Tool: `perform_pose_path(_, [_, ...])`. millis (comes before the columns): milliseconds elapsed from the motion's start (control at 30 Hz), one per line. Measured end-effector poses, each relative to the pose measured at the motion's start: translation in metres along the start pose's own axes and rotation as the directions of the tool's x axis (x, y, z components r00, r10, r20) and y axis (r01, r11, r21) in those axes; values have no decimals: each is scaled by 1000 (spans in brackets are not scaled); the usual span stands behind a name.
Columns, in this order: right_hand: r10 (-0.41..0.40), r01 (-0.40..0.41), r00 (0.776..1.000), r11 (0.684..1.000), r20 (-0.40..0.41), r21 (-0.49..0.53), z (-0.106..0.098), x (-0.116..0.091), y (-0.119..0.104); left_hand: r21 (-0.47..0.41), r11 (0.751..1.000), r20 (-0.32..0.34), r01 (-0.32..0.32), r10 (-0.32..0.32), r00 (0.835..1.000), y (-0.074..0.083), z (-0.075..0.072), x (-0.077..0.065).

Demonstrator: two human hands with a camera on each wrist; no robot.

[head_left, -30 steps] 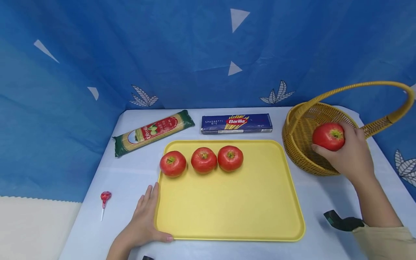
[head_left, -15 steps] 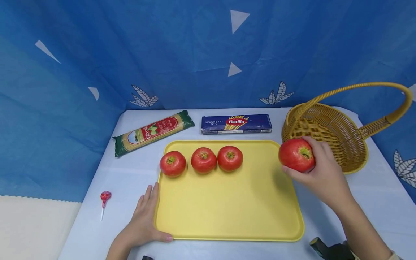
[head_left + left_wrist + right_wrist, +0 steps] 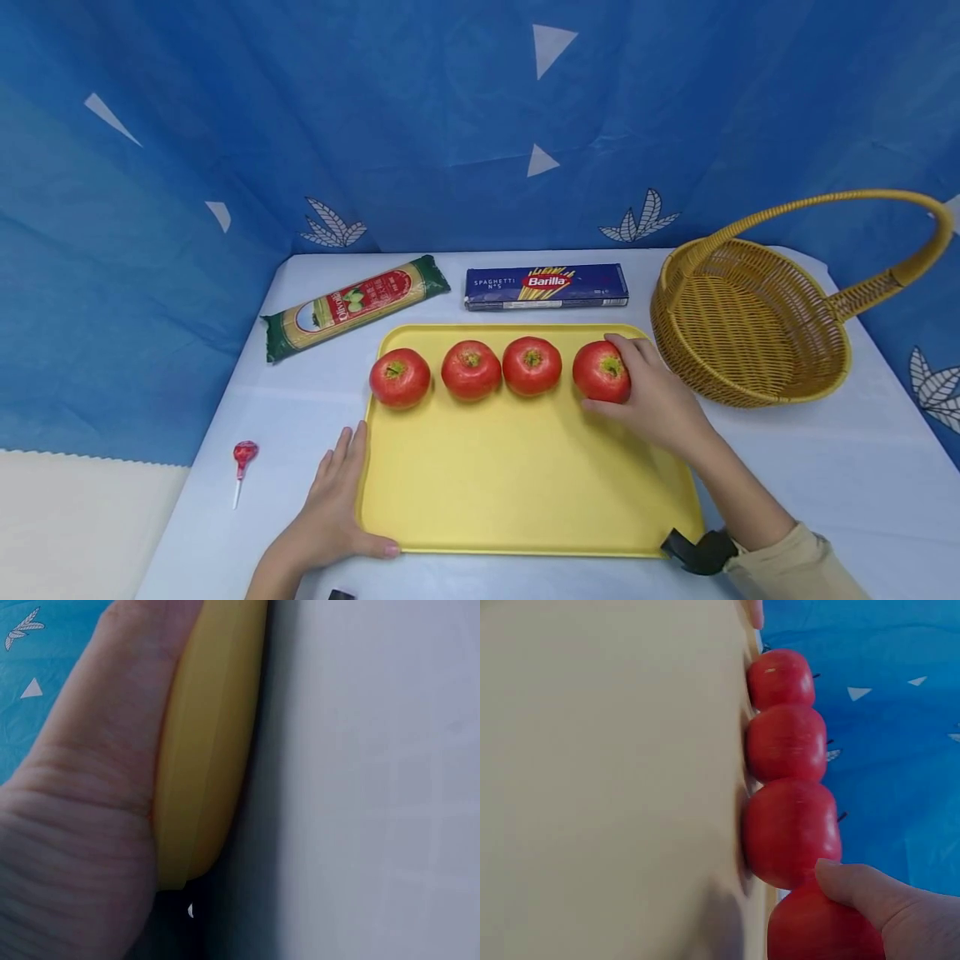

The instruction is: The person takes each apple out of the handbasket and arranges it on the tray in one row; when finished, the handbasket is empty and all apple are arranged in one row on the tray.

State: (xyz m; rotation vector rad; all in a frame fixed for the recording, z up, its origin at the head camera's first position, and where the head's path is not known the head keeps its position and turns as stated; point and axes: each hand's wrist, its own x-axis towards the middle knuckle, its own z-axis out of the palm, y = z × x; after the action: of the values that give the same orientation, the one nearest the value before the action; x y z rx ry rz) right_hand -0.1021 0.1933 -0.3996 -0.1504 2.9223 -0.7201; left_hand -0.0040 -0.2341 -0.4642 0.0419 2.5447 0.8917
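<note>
My right hand (image 3: 663, 408) grips a red apple (image 3: 601, 372) at the right end of a row on the yellow tray (image 3: 517, 483). In the right wrist view the thumb (image 3: 862, 889) lies against that apple (image 3: 817, 930). To its left stand the other red apples: one (image 3: 532, 366) nearest, one (image 3: 470, 370) in the middle, one (image 3: 399, 378) by the tray's left edge. My left hand (image 3: 330, 508) rests with straight, spread fingers along the tray's front left corner. The left wrist view shows this hand (image 3: 82, 795) against the tray's outer side (image 3: 206, 750).
A wicker basket (image 3: 738, 325) with a tall handle (image 3: 832, 198) stands right of the tray. Behind the tray lie a blue spaghetti box (image 3: 546, 287) and a green-ended spaghetti packet (image 3: 356, 307). A red lollipop (image 3: 243, 454) lies at the left. Blue cloth (image 3: 450, 125) hangs behind.
My right hand has carried the apple out of the basket, leftward to the row of apples on the tray. The left hand has stayed at the tray's corner.
</note>
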Motion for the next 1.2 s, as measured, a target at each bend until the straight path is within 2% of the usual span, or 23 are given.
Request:
perform_pose_path(467, [20, -19, 999, 1000, 48, -4, 17, 13, -1, 21, 1000, 8, 18, -19, 1000, 4, -1, 0])
perform_pose_path(800, [18, -18, 999, 1000, 39, 18, 20, 17, -1, 14, 1000, 6, 16, -16, 1000, 3, -1, 0])
perform_pose_path(1200, [46, -48, 997, 999, 68, 23, 22, 16, 4, 22, 1000, 13, 18, -19, 1000, 3, -2, 1])
